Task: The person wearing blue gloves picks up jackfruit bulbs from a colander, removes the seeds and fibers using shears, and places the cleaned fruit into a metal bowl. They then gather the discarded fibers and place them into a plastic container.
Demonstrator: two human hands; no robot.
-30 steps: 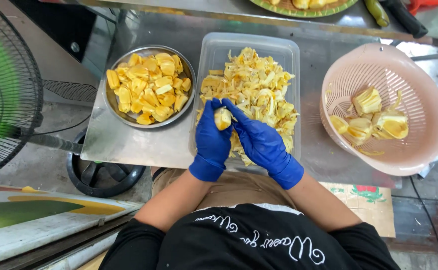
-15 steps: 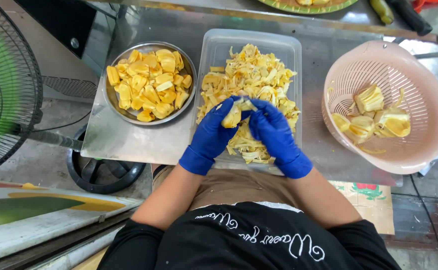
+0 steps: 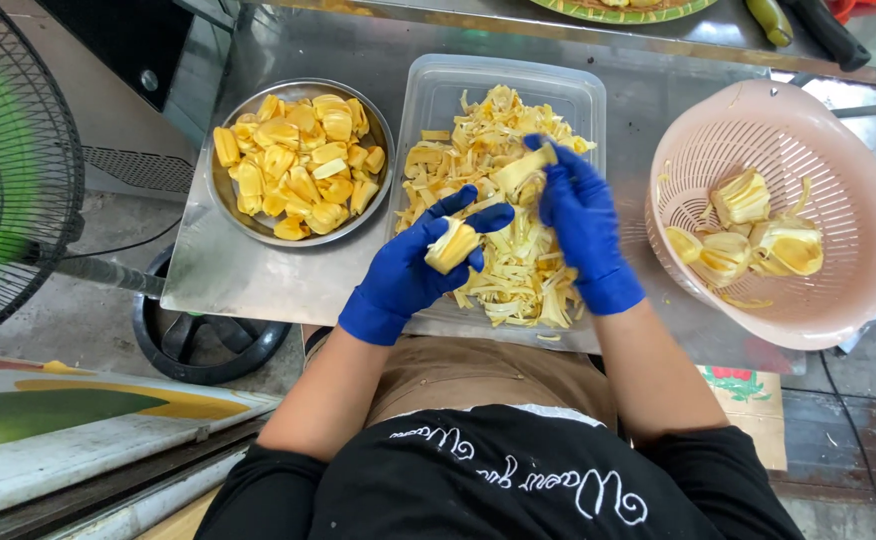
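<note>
Your left hand [image 3: 413, 268], in a blue glove, is holding a yellow jackfruit pod [image 3: 451, 245]; the fingers are curling around it from below and the thumb is pressing on its top, so the hand is closed on the fruit. The pod is staying above the near left part of the clear plastic container [image 3: 428, 105], which is full of pale jackfruit strips [image 3: 518, 270].

Your right hand [image 3: 580, 215], also in a blue glove, is pinching a pale strip of fibre [image 3: 521, 170] between the thumb and the fingertips. This hand is hovering over the middle of the container, a little farther from you than the left hand, and the two hands are apart.

To the left of the container, a round metal bowl [image 3: 233, 215] is sitting on the steel tabletop [image 3: 258, 280] and is carrying many cleaned yellow pods [image 3: 298, 160]. To the right, a pink colander [image 3: 808, 290] is holding a few uncleaned jackfruit pieces [image 3: 748, 235]. The colander is standing near the container but not touching it.

A fan [image 3: 8, 170] with a green centre is standing at the far left, beside the tabletop.
</note>
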